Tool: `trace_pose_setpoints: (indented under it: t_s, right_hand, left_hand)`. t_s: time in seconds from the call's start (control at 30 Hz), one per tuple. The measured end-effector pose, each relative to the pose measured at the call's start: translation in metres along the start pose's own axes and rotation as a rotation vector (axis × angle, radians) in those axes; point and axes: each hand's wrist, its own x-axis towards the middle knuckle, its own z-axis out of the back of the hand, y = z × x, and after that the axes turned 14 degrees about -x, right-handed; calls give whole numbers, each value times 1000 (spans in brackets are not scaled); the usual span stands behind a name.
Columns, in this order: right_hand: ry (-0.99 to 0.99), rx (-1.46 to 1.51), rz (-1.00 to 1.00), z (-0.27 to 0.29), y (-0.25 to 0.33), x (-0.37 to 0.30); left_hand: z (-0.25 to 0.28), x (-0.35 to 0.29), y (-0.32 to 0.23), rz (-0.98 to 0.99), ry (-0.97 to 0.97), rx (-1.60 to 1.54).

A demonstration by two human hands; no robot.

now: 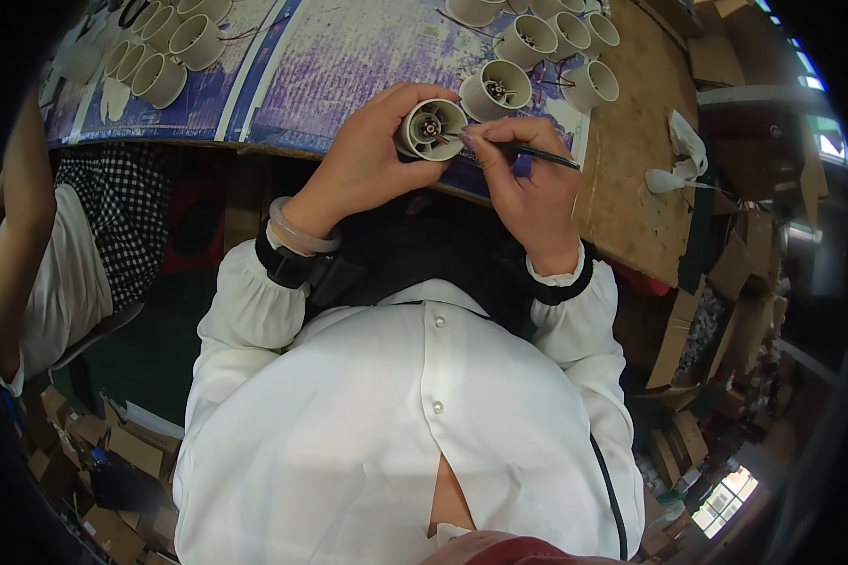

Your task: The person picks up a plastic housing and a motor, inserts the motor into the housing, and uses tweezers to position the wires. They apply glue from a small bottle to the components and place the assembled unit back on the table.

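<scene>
My left hand (377, 146) is wrapped round a white cylindrical fan housing (407, 141) with its open end tilted up toward me. Inside it show a round dark hub and thin vanes. Between the fingertips of my right hand (534, 179) is a slim dark tool (548, 155) that looks like tweezers. Its thin end reaches to the rim and mouth of the housing; the exact contact cannot be made out. Just behind, at the right, stands another white housing (476, 101) with metal parts and wires inside.
More white housings (526, 40) with thin wires stand at the back right, and several others (160, 83) at the back left. Worn purple-and-white sheeting (349, 56) covers the table. White scraps (678, 160) lie at its right edge. Another person's arm (24, 207) is at the left.
</scene>
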Motion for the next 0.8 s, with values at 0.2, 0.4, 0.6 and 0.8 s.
trace_pose_setpoints:
  t_s: [0.2, 0.4, 0.6, 0.8]
  right_hand:
    - [41, 44, -88, 0, -2, 1]
    - [93, -7, -65, 2, -5, 8]
    - [27, 38, -40, 6, -5, 7]
    - [72, -11, -18, 2, -5, 5]
  left_hand:
    - [0, 1, -1, 13, 5, 6]
    - [1, 2, -1, 3, 13, 2]
    - [1, 1, 0, 2, 19, -17]
    - [1, 1, -1, 25, 17, 2]
